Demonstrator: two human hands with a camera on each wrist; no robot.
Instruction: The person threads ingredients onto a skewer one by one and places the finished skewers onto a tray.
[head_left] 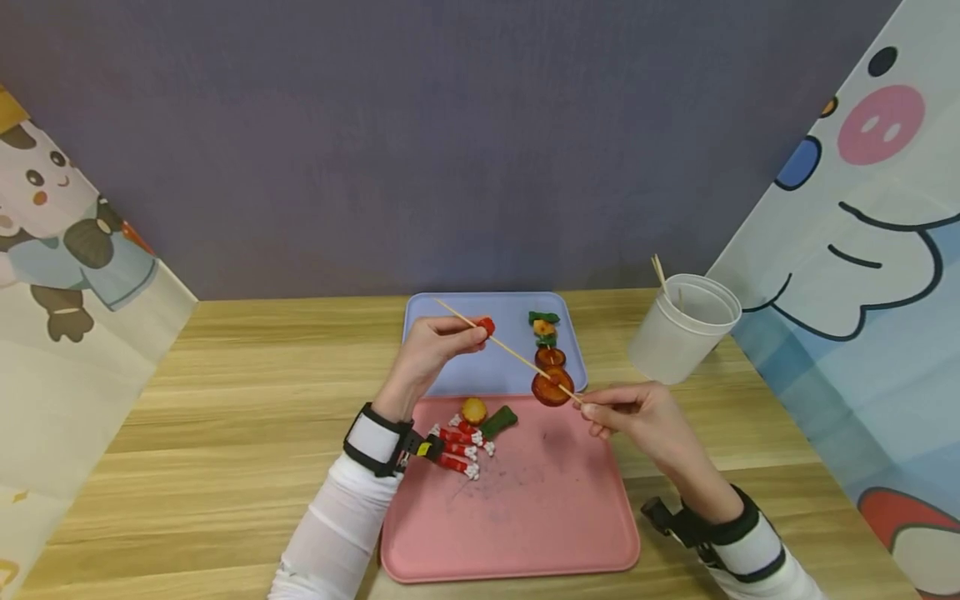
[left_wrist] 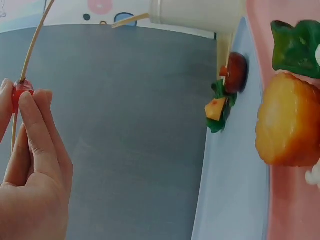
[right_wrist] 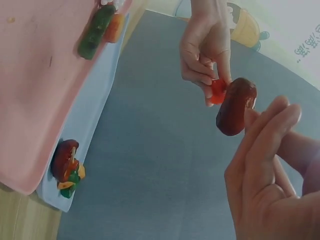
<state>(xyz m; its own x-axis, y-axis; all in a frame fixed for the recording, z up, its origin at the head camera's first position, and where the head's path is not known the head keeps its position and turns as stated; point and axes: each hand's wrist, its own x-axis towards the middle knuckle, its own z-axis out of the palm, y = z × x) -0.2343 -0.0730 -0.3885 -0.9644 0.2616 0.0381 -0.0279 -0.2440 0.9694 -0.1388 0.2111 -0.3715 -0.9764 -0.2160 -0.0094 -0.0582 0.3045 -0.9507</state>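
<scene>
Over the two trays, a thin bamboo skewer (head_left: 517,357) slants between both hands. My left hand (head_left: 438,346) pinches a small red food piece (left_wrist: 22,90) between thumb and fingers; in the left wrist view the stick shows above and below this piece. Thumb and fingers of my right hand (head_left: 637,417) pinch the skewer's lower end. Just beyond those fingertips, a round reddish-brown slice (head_left: 552,387) sits on the stick, and the right wrist view shows it as a thick disc (right_wrist: 235,107) between the hands.
On the blue tray (head_left: 480,375) lies a filled skewer (head_left: 546,340) with green, yellow and brown pieces. The nearer pink tray (head_left: 540,517) bears a corn piece (head_left: 474,410), a green piece (head_left: 498,422) and several red-and-white pieces (head_left: 456,450). At right stands a white bucket (head_left: 663,342) holding sticks (head_left: 659,271).
</scene>
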